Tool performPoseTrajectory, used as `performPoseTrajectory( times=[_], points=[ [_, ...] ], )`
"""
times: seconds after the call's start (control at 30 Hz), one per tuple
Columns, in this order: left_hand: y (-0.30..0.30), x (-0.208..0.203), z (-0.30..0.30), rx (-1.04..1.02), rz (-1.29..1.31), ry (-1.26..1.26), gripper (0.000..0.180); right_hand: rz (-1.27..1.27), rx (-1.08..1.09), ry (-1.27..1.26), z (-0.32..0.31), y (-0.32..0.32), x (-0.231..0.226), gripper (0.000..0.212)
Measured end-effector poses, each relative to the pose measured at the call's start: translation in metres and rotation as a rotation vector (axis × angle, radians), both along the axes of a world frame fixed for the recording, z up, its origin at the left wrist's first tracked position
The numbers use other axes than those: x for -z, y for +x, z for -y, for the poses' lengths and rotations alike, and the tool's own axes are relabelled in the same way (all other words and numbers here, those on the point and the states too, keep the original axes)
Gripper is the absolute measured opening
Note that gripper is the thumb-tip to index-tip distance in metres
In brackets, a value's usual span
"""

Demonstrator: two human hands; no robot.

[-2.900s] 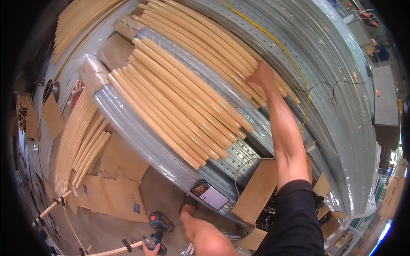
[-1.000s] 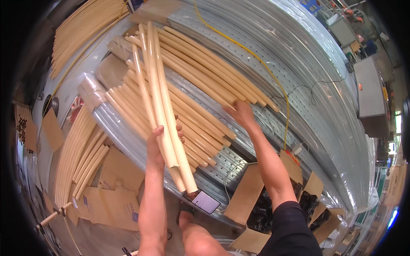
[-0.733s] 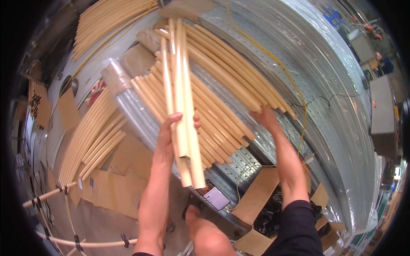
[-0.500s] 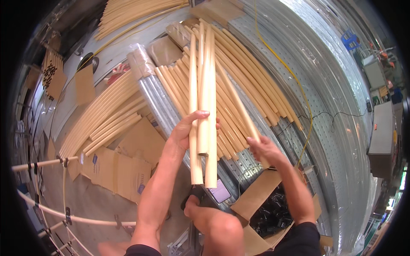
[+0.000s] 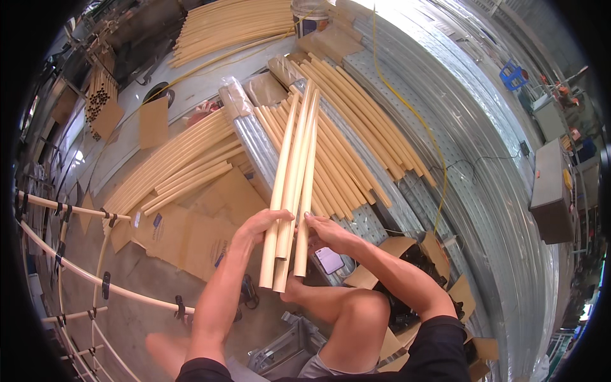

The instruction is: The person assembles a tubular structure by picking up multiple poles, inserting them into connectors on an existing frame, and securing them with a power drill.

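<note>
Since the last frame my right hand (image 5: 328, 230) had come in from the side with its single pipe (image 5: 301, 254), now beside the bundle of pipes (image 5: 271, 248) in my left hand (image 5: 264, 223). The gap between the hands had shrunk; the phone (image 5: 329, 260) showed just right of the pipe ends.

Head view, the only one: both hands were clamped on pipes, close together, thumbs on top. Left gripped the bundle, right gripped the single pipe along its right side. Couldn't tell whether fingers touched behind the pipes. Four tan pipes in all, held up in front of me, lower ends uneven and toward me, far ends bunched over the near pile of pipes (image 5: 340, 172). A second pile of pipes (image 5: 375, 121) lay to its right, clear plastic-wrapped metal bars (image 5: 257, 149) along the near pile's left edge.

Right of my knee (image 5: 363, 312): open cardboard box (image 5: 361, 278) with black parts (image 5: 394, 312) inside. Yellow cord (image 5: 439, 146) ran down past the second pile. Left: flattened cardboard (image 5: 191, 242) on the floor, plus a frame of pipes (image 5: 83, 270) with black joints. Blue stool (image 5: 513, 75) far off, upper right.
</note>
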State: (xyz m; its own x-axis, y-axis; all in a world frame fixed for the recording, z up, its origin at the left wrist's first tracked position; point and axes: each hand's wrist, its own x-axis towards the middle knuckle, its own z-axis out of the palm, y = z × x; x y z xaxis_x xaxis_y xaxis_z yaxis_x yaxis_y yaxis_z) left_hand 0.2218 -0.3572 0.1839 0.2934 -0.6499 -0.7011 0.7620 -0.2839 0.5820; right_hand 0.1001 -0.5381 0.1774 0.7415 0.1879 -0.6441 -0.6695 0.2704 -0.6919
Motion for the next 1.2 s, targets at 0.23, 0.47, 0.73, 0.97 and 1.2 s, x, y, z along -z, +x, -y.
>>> performPoseTrajectory(
  times=[0.23,0.47,0.73,0.97,1.2],
  points=[
    [-0.022,0.043,-0.013,-0.04,0.01,-0.059,0.062,-0.031,-0.154,-0.212,-0.015,-0.001,0.022,0.095],
    [-0.043,0.073,-0.02,-0.124,-0.217,-0.207,0.068,-0.191,-0.901,-0.416,0.03,0.075,0.044,0.109],
    [-0.042,0.077,-0.015,-0.078,-0.138,-0.265,0.064,0.124,0.52,-0.092,0.067,0.155,0.101,0.096],
    [-0.098,0.066,-0.061,-0.157,0.48,0.019,0.073,0.161,0.576,0.243,-0.004,0.134,0.11,0.076],
    [-0.19,0.005,-0.128,-0.237,0.657,0.215,0.077,0.422,0.276,0.456,-0.099,0.071,0.03,0.087]
  ],
)
